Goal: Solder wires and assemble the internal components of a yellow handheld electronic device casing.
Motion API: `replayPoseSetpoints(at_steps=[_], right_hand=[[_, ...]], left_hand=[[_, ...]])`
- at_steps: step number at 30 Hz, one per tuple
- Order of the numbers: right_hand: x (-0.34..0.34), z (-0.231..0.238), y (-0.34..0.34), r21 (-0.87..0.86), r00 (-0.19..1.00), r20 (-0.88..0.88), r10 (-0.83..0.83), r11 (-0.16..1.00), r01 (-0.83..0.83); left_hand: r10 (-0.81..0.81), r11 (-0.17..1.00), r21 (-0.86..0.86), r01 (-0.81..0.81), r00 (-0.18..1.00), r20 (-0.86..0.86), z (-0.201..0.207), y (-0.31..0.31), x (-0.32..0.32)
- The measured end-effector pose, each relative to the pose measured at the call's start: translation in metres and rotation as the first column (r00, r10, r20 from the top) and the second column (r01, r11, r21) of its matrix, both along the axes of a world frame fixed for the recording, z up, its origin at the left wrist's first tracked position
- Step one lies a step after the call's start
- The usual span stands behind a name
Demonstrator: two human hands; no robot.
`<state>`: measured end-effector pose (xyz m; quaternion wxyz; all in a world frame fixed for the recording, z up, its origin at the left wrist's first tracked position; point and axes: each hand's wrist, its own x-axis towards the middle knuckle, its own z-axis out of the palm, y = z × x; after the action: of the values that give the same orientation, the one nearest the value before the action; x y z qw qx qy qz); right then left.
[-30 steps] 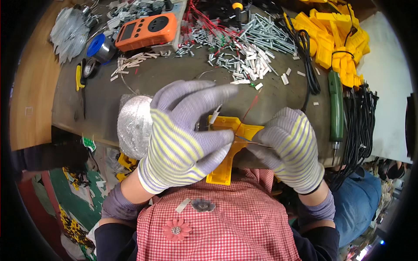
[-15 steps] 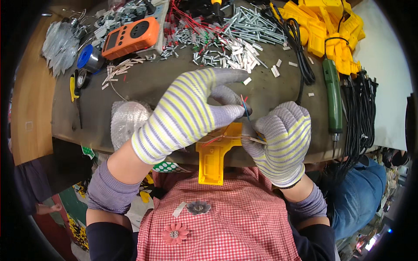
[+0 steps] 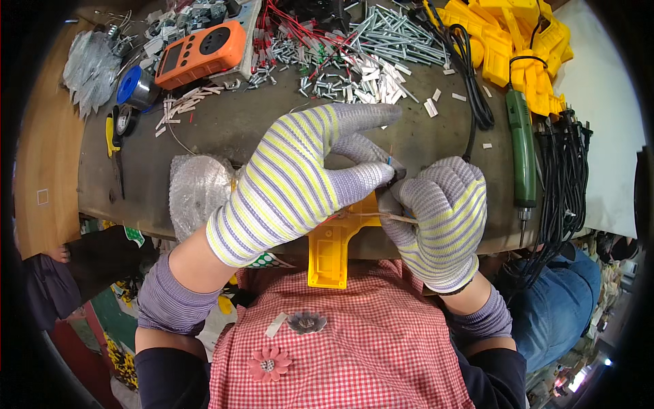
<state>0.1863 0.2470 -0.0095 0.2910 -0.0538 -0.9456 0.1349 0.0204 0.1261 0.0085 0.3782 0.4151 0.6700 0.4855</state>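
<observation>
My left hand, in a striped knit glove, pinches a thin blue wire between thumb and a bent finger. Its index finger stretches out above; a short wire end sticks up past the thumb. Close beside it, my right hand, gloved alike, is curled shut on a thin light-coloured wire that crosses the yellow plastic housing. That open-sided housing lies below and between my hands at the table edge, its upper part partly covered by them. A bit of red wire shows by my left wrist side.
Screws and white strips lie heaped at the back. An orange meter, solder spool and bubble wrap are on the left. A green electric screwdriver, black cords and yellow housings stand right.
My left thumb and fingers have shifted slightly right, closer to my right hand. Less of the blue wire shows, and the red tip beside it is no longer visible.
</observation>
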Motion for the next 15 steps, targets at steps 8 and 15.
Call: replayPoseSetpoints(at_steps=[8, 15], right_hand=[[0.010, 0.026, 0.032, -0.082, 0.977, -0.074, 0.200, 0.975, -0.205], [-0.029, 0.048, 0.063, 0.449, 0.862, 0.066, 0.503, 0.756, -0.476]], left_hand=[[-0.116, 0.986, 0.134, 0.103, 0.989, 0.089, -0.002, -0.002, -0.002], [-0.147, 0.983, 0.137, 0.121, 0.970, 0.193, 0.012, -0.002, 0.007]])
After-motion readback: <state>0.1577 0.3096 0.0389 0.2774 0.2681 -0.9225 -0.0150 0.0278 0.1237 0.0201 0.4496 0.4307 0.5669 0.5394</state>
